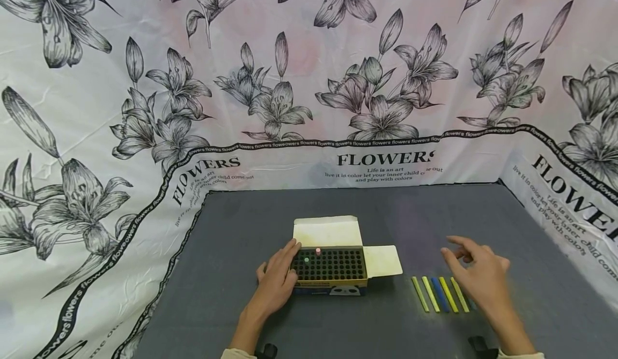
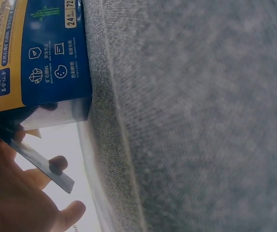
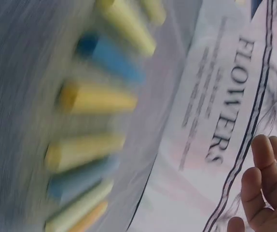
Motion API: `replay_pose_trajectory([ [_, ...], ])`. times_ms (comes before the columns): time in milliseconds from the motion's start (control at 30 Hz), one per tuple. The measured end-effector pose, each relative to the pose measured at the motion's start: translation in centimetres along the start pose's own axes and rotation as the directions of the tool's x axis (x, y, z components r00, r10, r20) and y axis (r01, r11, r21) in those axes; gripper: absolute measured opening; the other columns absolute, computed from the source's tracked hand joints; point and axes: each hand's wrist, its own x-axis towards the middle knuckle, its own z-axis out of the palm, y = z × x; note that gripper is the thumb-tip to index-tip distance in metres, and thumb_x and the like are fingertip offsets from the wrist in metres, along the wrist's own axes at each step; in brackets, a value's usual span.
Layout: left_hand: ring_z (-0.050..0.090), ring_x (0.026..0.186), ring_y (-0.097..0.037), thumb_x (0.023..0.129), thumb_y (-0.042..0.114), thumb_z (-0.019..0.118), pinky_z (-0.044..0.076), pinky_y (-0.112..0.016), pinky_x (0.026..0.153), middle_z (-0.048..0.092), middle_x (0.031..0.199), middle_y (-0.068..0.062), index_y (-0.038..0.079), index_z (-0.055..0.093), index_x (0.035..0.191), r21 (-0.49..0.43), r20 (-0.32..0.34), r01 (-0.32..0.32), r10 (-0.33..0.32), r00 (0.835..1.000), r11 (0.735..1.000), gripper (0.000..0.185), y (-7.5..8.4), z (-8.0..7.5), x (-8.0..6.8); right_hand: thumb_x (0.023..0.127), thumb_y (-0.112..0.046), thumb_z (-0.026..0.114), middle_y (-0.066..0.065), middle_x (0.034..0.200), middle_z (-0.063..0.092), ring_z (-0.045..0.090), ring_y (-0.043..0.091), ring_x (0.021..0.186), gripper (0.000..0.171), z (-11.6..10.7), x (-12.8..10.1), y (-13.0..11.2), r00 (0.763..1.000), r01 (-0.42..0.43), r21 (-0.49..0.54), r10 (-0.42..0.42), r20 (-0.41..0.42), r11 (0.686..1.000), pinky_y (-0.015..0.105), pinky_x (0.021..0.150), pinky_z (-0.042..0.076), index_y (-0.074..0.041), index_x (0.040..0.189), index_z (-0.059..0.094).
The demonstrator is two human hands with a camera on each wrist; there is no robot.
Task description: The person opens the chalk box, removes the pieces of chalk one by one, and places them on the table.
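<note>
An open chalk box stands on the table, its dark holder full of round holes. A pink chalk stick and a green chalk stick stick up from it near the left end. My left hand rests against the box's left side; the left wrist view has its fingers by a side flap. Over the right end of a row of chalk sticks hovers my right hand, thumb and forefinger apart, holding nothing. Yellow chalk and blue chalk lie in that row; the hand partly covers it.
The box's white lid is folded back and a right flap sticks out sideways. A flower-printed cloth walls the grey table at the back and sides.
</note>
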Motion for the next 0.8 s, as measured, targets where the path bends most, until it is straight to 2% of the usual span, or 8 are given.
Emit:
replay_pose_trajectory([
  [100, 0.025, 0.153, -0.043, 0.100, 0.012, 0.040, 0.008, -0.075, 0.108, 0.027, 0.169, -0.002, 0.024, 0.034, 0.161, -0.008, 0.003, 0.002, -0.002, 1.000, 1.000, 0.062, 0.0, 0.0, 0.0, 0.084, -0.009, 0.080, 0.010, 0.079, 0.072, 0.049, 0.014, 0.077, 0.033, 1.3, 0.0, -1.5, 0.997, 0.047, 0.082, -0.042, -0.057, 0.996, 0.054, 0.081, 0.022, -0.004, 0.116, 0.074],
  [233, 0.025, 0.153, -0.043, 0.100, 0.011, 0.040, 0.008, -0.075, 0.108, 0.028, 0.169, -0.001, 0.024, 0.034, 0.161, -0.011, 0.003, 0.002, -0.002, 1.000, 1.000, 0.062, 0.0, 0.0, 0.0, 0.080, -0.001, 0.081, 0.009, 0.080, 0.072, 0.046, 0.006, 0.079, 0.035, 3.1, -0.2, -3.1, 0.989, 0.121, 0.192, -0.103, -0.102, 0.974, 0.057, 0.087, 0.022, -0.004, 0.114, 0.075],
  [367, 0.026, 0.153, -0.043, 0.100, 0.011, 0.040, 0.008, -0.075, 0.108, 0.028, 0.169, -0.001, 0.025, 0.034, 0.161, -0.007, -0.002, 0.002, -0.002, 1.000, 1.000, 0.062, -0.1, 0.0, 0.0, 0.076, 0.002, 0.081, 0.009, 0.083, 0.073, 0.049, 0.010, 0.081, 0.036, 5.1, -0.4, -4.7, 0.978, 0.198, 0.261, -0.173, -0.114, 0.945, 0.054, 0.087, 0.023, -0.003, 0.111, 0.075],
  [567, 0.026, 0.153, -0.043, 0.101, 0.011, 0.041, 0.009, -0.075, 0.108, 0.028, 0.169, -0.001, 0.025, 0.034, 0.161, -0.007, -0.007, -0.002, 0.001, 1.000, 1.000, 0.062, -0.1, 0.1, 0.1, 0.075, -0.002, 0.084, 0.008, 0.090, 0.075, 0.057, 0.023, 0.083, 0.037, 7.8, -0.4, -7.2, 0.970, 0.242, 0.287, -0.231, -0.075, 0.927, 0.048, 0.084, 0.027, -0.007, 0.111, 0.076],
  [800, 0.025, 0.153, -0.043, 0.101, 0.011, 0.040, 0.008, -0.075, 0.108, 0.028, 0.169, -0.001, 0.024, 0.034, 0.161, -0.014, 0.002, -0.004, 0.004, 1.000, 1.000, 0.062, -0.2, 0.1, 0.1, 0.076, -0.007, 0.086, 0.009, 0.096, 0.075, 0.055, 0.024, 0.085, 0.040, 10.3, 0.2, -10.0, 0.950, 0.297, 0.283, -0.311, 0.006, 0.912, 0.045, 0.082, 0.028, -0.009, 0.115, 0.075],
])
